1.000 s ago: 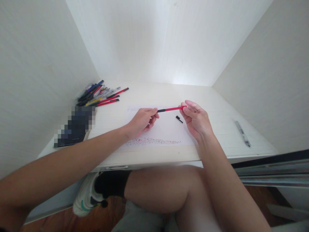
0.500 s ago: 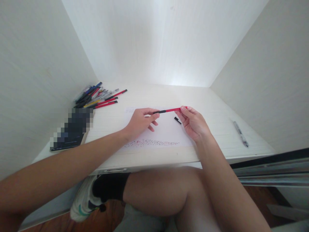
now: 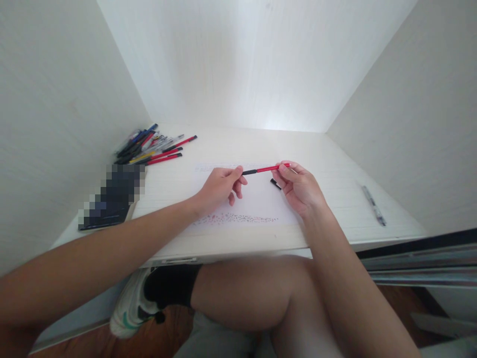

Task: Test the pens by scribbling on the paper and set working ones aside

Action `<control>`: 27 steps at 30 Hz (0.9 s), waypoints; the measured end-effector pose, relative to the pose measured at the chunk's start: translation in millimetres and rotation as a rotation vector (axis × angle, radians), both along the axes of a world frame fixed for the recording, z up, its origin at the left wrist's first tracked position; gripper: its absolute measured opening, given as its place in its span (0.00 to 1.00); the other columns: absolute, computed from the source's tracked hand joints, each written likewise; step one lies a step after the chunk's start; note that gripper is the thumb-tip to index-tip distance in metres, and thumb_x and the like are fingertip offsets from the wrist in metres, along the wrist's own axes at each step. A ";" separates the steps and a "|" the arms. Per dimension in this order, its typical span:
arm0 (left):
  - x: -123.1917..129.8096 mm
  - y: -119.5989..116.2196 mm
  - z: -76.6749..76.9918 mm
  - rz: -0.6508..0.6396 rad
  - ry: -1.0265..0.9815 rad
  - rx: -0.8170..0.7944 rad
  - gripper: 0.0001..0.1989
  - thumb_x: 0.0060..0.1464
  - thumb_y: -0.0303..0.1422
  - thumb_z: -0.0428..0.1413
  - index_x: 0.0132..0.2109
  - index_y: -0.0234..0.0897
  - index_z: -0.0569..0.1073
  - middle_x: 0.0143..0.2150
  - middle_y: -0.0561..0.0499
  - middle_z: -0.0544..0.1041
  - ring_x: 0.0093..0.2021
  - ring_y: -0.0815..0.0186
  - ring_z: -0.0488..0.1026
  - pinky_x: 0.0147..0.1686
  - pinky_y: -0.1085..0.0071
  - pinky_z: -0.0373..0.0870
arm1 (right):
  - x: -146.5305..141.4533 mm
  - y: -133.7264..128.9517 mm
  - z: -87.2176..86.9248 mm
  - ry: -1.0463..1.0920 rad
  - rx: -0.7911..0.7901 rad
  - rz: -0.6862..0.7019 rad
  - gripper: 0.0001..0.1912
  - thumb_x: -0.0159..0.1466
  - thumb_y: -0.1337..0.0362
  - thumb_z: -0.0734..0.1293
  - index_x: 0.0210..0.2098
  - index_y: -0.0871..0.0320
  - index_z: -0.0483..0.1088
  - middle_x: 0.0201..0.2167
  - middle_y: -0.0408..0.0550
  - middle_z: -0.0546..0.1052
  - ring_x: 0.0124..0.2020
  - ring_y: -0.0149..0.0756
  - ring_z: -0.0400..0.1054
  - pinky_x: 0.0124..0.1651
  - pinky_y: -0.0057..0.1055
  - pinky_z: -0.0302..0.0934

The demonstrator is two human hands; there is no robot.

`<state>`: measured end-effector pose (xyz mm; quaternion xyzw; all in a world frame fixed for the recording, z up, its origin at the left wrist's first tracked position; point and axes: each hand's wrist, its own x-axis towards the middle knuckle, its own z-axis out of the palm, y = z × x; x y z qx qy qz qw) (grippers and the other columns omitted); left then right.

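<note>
A red pen with a black grip section is held level above the paper, between both hands. My left hand is closed, thumb and forefinger pinching the black end; its other fingers curl loosely below. At the red end, my right hand pinches the barrel between thumb and fingertips. A black pen cap lies on the sheet just beside the right fingers. Under the hands is a white sheet of paper, with rows of small black and red marks near its lower edge. The pen's tip is hidden by the left fingers.
A pile of pens, several red and black, lies at the back left against the wall. A dark pixelated object sits in front of it. At the right is a clear pen. White walls enclose the desk on three sides.
My left thumb and fingers have shifted slightly on the black end of the pen, the thumb now lying higher over it. The right hand keeps its pinch on the red end.
</note>
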<state>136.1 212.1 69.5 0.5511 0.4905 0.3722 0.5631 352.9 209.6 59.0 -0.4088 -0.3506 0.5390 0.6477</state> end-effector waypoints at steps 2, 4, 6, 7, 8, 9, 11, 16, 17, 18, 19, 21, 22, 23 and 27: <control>-0.2 1.6 -3.2 0.001 -0.030 -0.040 0.24 0.74 0.43 0.50 0.32 0.35 0.75 0.22 0.50 0.71 0.19 0.70 0.69 0.18 0.74 0.62 | -0.2 -0.1 0.0 0.006 0.009 0.009 0.11 0.54 0.69 0.81 0.30 0.55 0.76 0.35 0.40 0.80 0.41 0.29 0.78 0.58 0.30 0.74; -0.3 1.5 -3.6 0.009 -0.035 -0.056 0.24 0.73 0.43 0.50 0.32 0.35 0.75 0.22 0.50 0.71 0.20 0.70 0.69 0.18 0.74 0.63 | -0.4 -0.2 0.1 0.004 0.023 0.012 0.12 0.54 0.70 0.81 0.31 0.54 0.76 0.36 0.41 0.81 0.43 0.30 0.78 0.59 0.30 0.74; -0.1 0.1 -1.6 0.018 -0.023 -0.038 0.22 0.73 0.42 0.51 0.33 0.35 0.76 0.23 0.50 0.72 0.21 0.70 0.70 0.18 0.74 0.64 | -0.6 -0.3 0.3 -0.001 0.031 0.014 0.12 0.55 0.69 0.81 0.32 0.54 0.76 0.37 0.42 0.82 0.45 0.31 0.78 0.60 0.31 0.74; 0.1 -0.8 -0.2 0.027 -0.010 -0.019 0.20 0.72 0.41 0.52 0.34 0.34 0.77 0.24 0.50 0.73 0.21 0.70 0.71 0.18 0.74 0.65 | -0.8 -0.4 0.5 -0.004 0.031 0.015 0.11 0.55 0.67 0.82 0.32 0.54 0.77 0.38 0.42 0.82 0.45 0.31 0.78 0.60 0.31 0.74; 0.4 -1.7 1.4 0.036 0.007 0.001 0.17 0.71 0.39 0.55 0.35 0.34 0.78 0.26 0.49 0.74 0.22 0.70 0.71 0.19 0.75 0.66 | -1.0 -0.4 0.6 -0.007 0.028 0.014 0.11 0.56 0.66 0.82 0.32 0.54 0.77 0.38 0.43 0.82 0.45 0.32 0.79 0.59 0.30 0.75; 0.5 -2.6 2.9 0.045 0.024 0.022 0.13 0.69 0.36 0.57 0.37 0.33 0.79 0.28 0.49 0.76 0.24 0.70 0.72 0.19 0.75 0.67 | -1.1 -0.4 0.6 -0.009 0.023 0.009 0.11 0.56 0.64 0.82 0.31 0.54 0.76 0.37 0.43 0.82 0.45 0.32 0.79 0.59 0.30 0.75; 0.6 -3.9 5.1 0.062 0.049 0.053 0.06 0.64 0.31 0.61 0.40 0.33 0.80 0.32 0.48 0.78 0.26 0.70 0.74 0.20 0.76 0.69 | -1.2 0.0 0.4 -0.005 0.009 -0.008 0.13 0.56 0.60 0.82 0.29 0.55 0.75 0.35 0.43 0.81 0.43 0.32 0.78 0.56 0.29 0.77; -1.2 -3.8 2.1 0.074 0.032 0.128 0.09 0.60 0.29 0.65 0.48 0.33 0.82 0.37 0.46 0.81 0.31 0.68 0.78 0.22 0.76 0.74 | 0.1 2.3 -1.2 0.039 -0.031 -0.048 0.15 0.54 0.60 0.84 0.27 0.56 0.75 0.31 0.41 0.79 0.35 0.27 0.76 0.50 0.24 0.78; -1.6 -3.4 0.7 0.072 0.029 0.145 0.10 0.60 0.29 0.66 0.48 0.32 0.82 0.37 0.45 0.81 0.31 0.67 0.79 0.22 0.76 0.75 | 0.5 2.6 -1.4 0.039 -0.035 -0.055 0.15 0.54 0.60 0.84 0.27 0.56 0.75 0.30 0.41 0.79 0.35 0.27 0.76 0.49 0.23 0.78; -1.8 -3.0 -0.6 0.068 0.029 0.157 0.10 0.59 0.30 0.66 0.48 0.32 0.82 0.37 0.45 0.82 0.32 0.67 0.79 0.22 0.76 0.75 | 0.9 2.9 -1.5 0.034 -0.038 -0.062 0.15 0.54 0.60 0.84 0.26 0.56 0.75 0.30 0.41 0.78 0.34 0.27 0.76 0.48 0.23 0.78; -1.9 -2.6 -1.7 0.065 0.030 0.164 0.10 0.59 0.30 0.66 0.48 0.32 0.82 0.37 0.45 0.82 0.33 0.66 0.79 0.22 0.76 0.75 | 1.3 3.1 -1.6 0.026 -0.043 -0.068 0.15 0.54 0.60 0.84 0.26 0.56 0.75 0.30 0.41 0.78 0.34 0.26 0.76 0.47 0.23 0.78; -1.5 -2.3 -2.4 0.062 0.037 0.166 0.09 0.59 0.30 0.66 0.46 0.32 0.82 0.37 0.45 0.82 0.32 0.66 0.79 0.22 0.76 0.75 | 2.0 3.2 -1.3 0.009 -0.058 -0.078 0.15 0.54 0.61 0.84 0.27 0.56 0.75 0.30 0.41 0.78 0.32 0.26 0.75 0.45 0.23 0.78; -1.1 -2.3 -2.1 0.061 0.041 0.163 0.08 0.59 0.30 0.66 0.45 0.31 0.82 0.37 0.44 0.82 0.32 0.66 0.79 0.21 0.76 0.75 | 2.2 3.2 -1.1 0.003 -0.068 -0.080 0.14 0.54 0.62 0.83 0.27 0.56 0.75 0.30 0.42 0.78 0.32 0.27 0.75 0.44 0.23 0.78; -0.6 -2.5 -1.6 0.062 0.046 0.160 0.07 0.60 0.31 0.65 0.44 0.31 0.82 0.37 0.44 0.82 0.31 0.66 0.79 0.21 0.76 0.76 | 2.3 3.2 -0.8 0.000 -0.077 -0.081 0.14 0.54 0.63 0.83 0.27 0.56 0.75 0.30 0.42 0.78 0.31 0.27 0.75 0.43 0.23 0.78; 0.9 -2.9 -0.7 0.079 0.054 0.139 0.09 0.64 0.34 0.61 0.38 0.32 0.79 0.35 0.43 0.81 0.31 0.65 0.79 0.20 0.75 0.74 | 2.3 2.6 -0.4 0.012 -0.096 -0.081 0.11 0.54 0.66 0.82 0.28 0.57 0.77 0.31 0.43 0.79 0.32 0.27 0.76 0.43 0.23 0.77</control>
